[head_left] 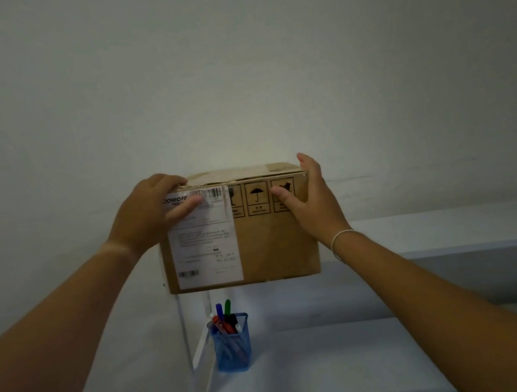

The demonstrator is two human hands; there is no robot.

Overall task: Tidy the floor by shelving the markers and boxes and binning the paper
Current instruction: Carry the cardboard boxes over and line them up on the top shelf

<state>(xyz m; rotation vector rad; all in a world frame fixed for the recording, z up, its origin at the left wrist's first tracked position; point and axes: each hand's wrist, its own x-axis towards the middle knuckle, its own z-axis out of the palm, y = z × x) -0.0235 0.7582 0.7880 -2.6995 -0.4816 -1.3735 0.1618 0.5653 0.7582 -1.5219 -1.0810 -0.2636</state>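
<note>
A brown cardboard box (267, 244) with a white shipping label and handling symbols sits at the left end of the upper white shelf (456, 226). My left hand (149, 215) grips its top left corner, fingers over the top edge and thumb across the label. My right hand (308, 198) holds the right side, fingers along the edge and thumb pressed on the front face. Below, on the lower shelf (326, 370), a blue mesh cup (233, 347) holds several markers in purple, green, red and black.
A plain white wall fills the view behind the shelves. The white shelf frame post (188, 350) runs down at the left below the box. The upper shelf stretches away to the right of the box. The floor is out of view.
</note>
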